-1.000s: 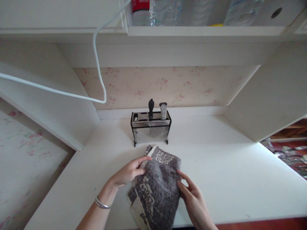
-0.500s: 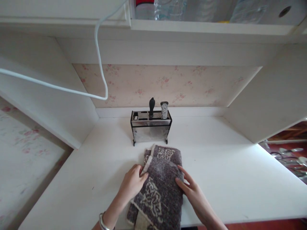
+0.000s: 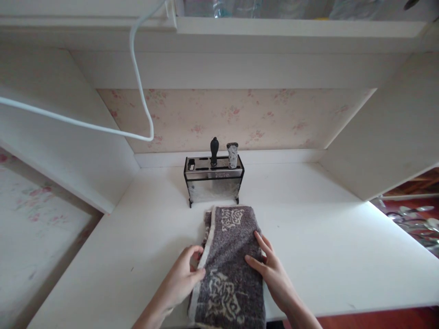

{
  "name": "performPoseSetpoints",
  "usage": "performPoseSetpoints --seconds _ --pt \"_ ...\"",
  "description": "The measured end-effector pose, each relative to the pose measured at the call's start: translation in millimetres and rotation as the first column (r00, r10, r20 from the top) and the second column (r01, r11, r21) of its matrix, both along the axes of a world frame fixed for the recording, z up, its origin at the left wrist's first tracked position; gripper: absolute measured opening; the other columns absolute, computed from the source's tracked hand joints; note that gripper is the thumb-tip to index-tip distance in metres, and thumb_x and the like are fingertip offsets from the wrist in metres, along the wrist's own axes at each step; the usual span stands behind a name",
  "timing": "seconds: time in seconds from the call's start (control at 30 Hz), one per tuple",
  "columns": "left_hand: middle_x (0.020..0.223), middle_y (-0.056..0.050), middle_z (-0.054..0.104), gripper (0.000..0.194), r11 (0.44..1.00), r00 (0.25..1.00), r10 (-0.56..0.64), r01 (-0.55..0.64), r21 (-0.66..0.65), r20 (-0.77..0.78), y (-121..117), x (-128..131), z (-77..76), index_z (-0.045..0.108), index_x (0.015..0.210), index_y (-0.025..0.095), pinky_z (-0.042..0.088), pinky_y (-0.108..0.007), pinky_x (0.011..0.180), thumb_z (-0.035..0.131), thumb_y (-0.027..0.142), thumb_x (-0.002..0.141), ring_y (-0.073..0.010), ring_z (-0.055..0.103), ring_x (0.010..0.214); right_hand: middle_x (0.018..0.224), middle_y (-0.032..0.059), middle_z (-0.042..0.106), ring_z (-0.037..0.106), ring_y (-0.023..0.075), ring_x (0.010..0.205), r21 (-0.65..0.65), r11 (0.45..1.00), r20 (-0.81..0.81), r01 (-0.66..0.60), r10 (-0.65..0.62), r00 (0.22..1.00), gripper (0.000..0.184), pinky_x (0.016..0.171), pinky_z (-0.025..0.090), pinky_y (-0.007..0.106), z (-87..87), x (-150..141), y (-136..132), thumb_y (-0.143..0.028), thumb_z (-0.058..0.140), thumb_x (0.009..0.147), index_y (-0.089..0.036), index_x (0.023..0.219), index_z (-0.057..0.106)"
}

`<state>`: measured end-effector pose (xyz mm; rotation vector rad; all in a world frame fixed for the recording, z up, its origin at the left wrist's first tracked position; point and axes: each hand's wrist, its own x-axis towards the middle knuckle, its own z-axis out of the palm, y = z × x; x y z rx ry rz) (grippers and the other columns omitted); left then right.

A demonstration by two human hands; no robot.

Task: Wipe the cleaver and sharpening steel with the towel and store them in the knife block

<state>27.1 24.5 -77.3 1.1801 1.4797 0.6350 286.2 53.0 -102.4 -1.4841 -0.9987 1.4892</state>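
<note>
A folded dark brown towel [image 3: 233, 256] with cream patterns and a pale left border lies on the white counter, its near end running out of view at the bottom. My left hand [image 3: 181, 274] holds the towel's left border, thumb on top and fingers curled at the side. On the opposite edge, my right hand [image 3: 274, 269] grips the towel with its thumb and index finger resting on the cloth; its other fingers are partly hidden. Just beyond the far end stands a knife block [image 3: 214, 180] with one black handle [image 3: 214, 151] and one speckled handle [image 3: 232, 155] sticking up.
A white cable [image 3: 137, 77] hangs at the upper left. Overhead is a cabinet shelf [image 3: 291, 27] with clear plastic items. Side panels [image 3: 387, 123] flank the white counter [image 3: 315, 237]. Past its right edge, metal utensils [image 3: 411, 219] sit lower down.
The towel's upper layer, folded askew before, now lies straighter and flatter, its pale border running along the left side. My left hand has moved slightly down and left. The view has shifted a little.
</note>
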Motion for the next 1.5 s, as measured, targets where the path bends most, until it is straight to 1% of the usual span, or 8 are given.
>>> performPoseSetpoints --seconds 0.27,0.53,0.77,0.87,0.93,1.1,1.37,1.5 --pt "0.103 -0.009 0.064 0.043 0.99 0.992 -0.078 0.089 0.107 -0.102 21 -4 -12.7 0.047 0.113 0.018 0.045 -0.033 0.085 0.055 0.05 0.085 -0.0227 0.061 0.095 0.125 0.0076 0.061 0.061 0.0235 0.108 -0.01 0.977 0.08 -0.214 0.214 0.973 0.063 0.097 0.048 0.041 -9.6 19 1 -0.047 0.067 0.076 -0.024 0.133 0.054" --pt "0.093 -0.003 0.065 0.1 0.994 0.971 -0.108 0.099 0.052 0.215 27 15 3.7 0.005 0.151 0.026 0.048 -0.03 0.076 0.068 0.021 0.073 -0.0199 0.063 0.083 0.138 0.0076 0.052 0.051 0.0236 0.125 0.055 0.958 0.077 -0.283 0.279 0.957 0.086 0.111 0.035 0.045 11.4 21 2 -0.025 0.073 0.068 -0.022 0.146 0.035" --pt "0.075 0.001 0.06 0.034 0.972 0.954 -0.165 0.201 0.125 -0.251 18 0 52.5 0.067 0.107 0.023 0.041 -0.024 0.067 0.069 0.027 0.073 -0.0162 0.055 0.069 0.116 0.0024 0.066 0.06 0.026 0.106 0.108 0.951 0.527 -0.29 0.193 0.828 0.046 0.095 0.047 0.039 54.9 33 -4 -0.031 0.076 0.065 -0.032 0.11 0.068" --pt "0.076 -0.001 0.056 0.018 0.937 0.91 -0.181 0.274 0.215 -0.372 13 -3 77.6 0.067 0.076 0.022 0.042 -0.025 0.071 0.059 0.036 0.084 -0.0154 0.055 0.072 0.106 0.0049 0.064 0.06 0.0239 0.095 0.224 0.924 0.595 -0.309 0.122 0.794 0.028 0.081 0.051 0.034 74.3 36 -8 -0.039 0.072 0.07 -0.032 0.096 0.071" --pt "0.104 -0.004 0.057 0.021 0.915 0.928 -0.212 0.299 0.273 -0.305 11 -2 84.2 0.068 0.095 0.026 0.043 -0.028 0.089 0.06 0.042 0.084 -0.0188 0.057 0.096 0.102 0.0065 0.063 0.059 0.0224 0.089 0.254 0.912 0.563 -0.321 0.131 0.816 0.025 0.074 0.051 0.032 83.0 34 -8 -0.042 0.07 0.072 -0.03 0.094 0.071" --pt "0.152 -0.012 0.026 0.121 0.899 0.947 -0.313 0.321 0.299 -0.075 12 14 54.6 0.028 0.147 0.027 0.022 -0.049 0.114 0.089 0.045 0.045 -0.036 0.027 0.138 0.098 0.0063 0.064 0.059 0.0197 0.084 0.225 0.928 0.375 -0.298 0.199 0.905 0.034 0.071 0.051 0.028 91.7 16 1 -0.046 0.072 0.071 -0.023 0.096 0.068" --pt "0.098 -0.005 0.067 0.082 0.99 0.85 -0.124 0.138 0.011 0.512 27 12 35.7 0.033 0.136 0.023 0.049 -0.031 0.078 0.079 0.025 0.068 -0.0214 0.065 0.088 0.096 0.0056 0.066 0.063 0.0181 0.079 0.008 0.991 -0.159 -0.13 0.13 0.979 0.053 0.066 0.051 0.027 98.2 6 23 -0.046 0.076 0.068 -0.022 0.112 0.059" --pt "0.105 -0.007 0.067 0.077 0.999 0.906 0.046 -0.04 -0.024 0.42 49 8 22.6 0.034 0.134 0.022 0.048 -0.034 0.085 0.077 0.029 0.07 -0.0233 0.065 0.095 0.105 0.0052 0.064 0.063 0.017 0.088 -0.038 0.993 -0.218 -0.113 0.102 0.97 0.06 0.076 0.051 0.028 59.9 -1 54 -0.043 0.076 0.068 -0.023 0.12 0.054"
